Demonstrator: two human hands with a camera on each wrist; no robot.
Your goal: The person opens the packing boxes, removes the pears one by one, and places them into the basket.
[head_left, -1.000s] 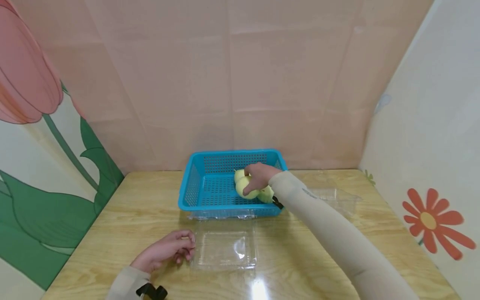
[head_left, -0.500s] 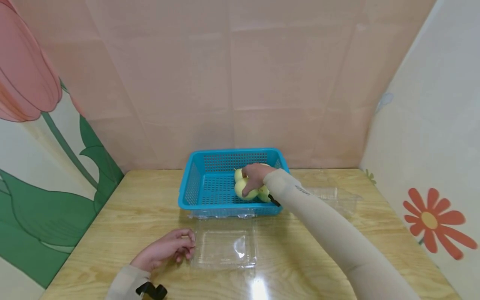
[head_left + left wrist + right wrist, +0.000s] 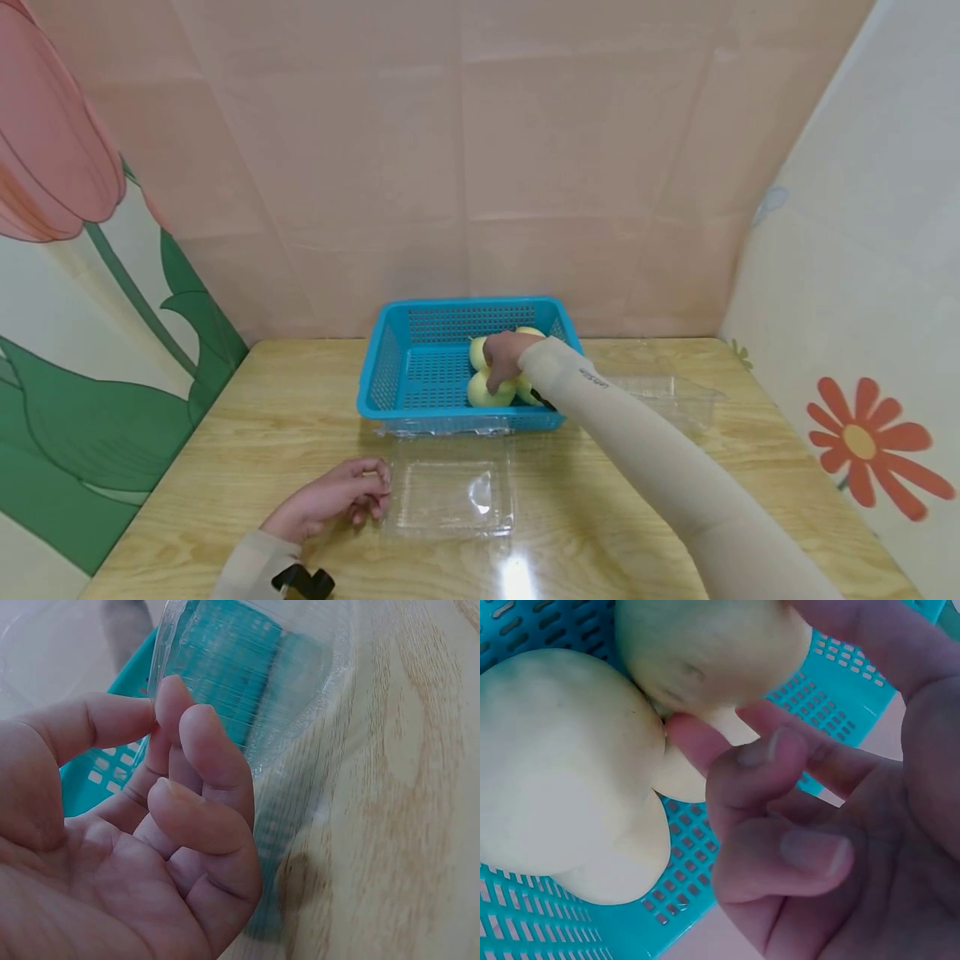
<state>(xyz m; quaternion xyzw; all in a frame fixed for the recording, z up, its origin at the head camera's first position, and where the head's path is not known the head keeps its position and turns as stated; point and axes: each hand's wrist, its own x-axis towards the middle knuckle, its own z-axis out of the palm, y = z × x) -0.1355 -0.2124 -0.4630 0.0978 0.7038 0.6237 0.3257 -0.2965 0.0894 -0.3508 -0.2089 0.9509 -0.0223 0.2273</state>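
My left hand (image 3: 337, 498) is at the left edge of a clear plastic clamshell box (image 3: 450, 500) lying on the table. The left wrist view shows thumb and index fingertip pinching the rim of the clear plastic (image 3: 225, 667), other fingers curled. My right hand (image 3: 507, 357) reaches into a blue perforated basket (image 3: 420, 412). Its thumb and fingers grip a pale yellow-green round fruit (image 3: 483, 392), which fills the top of the right wrist view (image 3: 712, 652). More such fruits (image 3: 562, 765) lie close beside it, partly hidden by the hand in the head view.
Another clear plastic container (image 3: 671, 400) stands right of the basket, partly behind my right sleeve (image 3: 645, 450). The wooden table (image 3: 292, 408) meets a pink cloth backdrop (image 3: 360, 183) behind the basket. Painted walls flank both sides.
My right hand has shifted slightly left and toward me, its fingers turning more downward. The front fruit sits a little lower in the basket. My left hand has stayed put.
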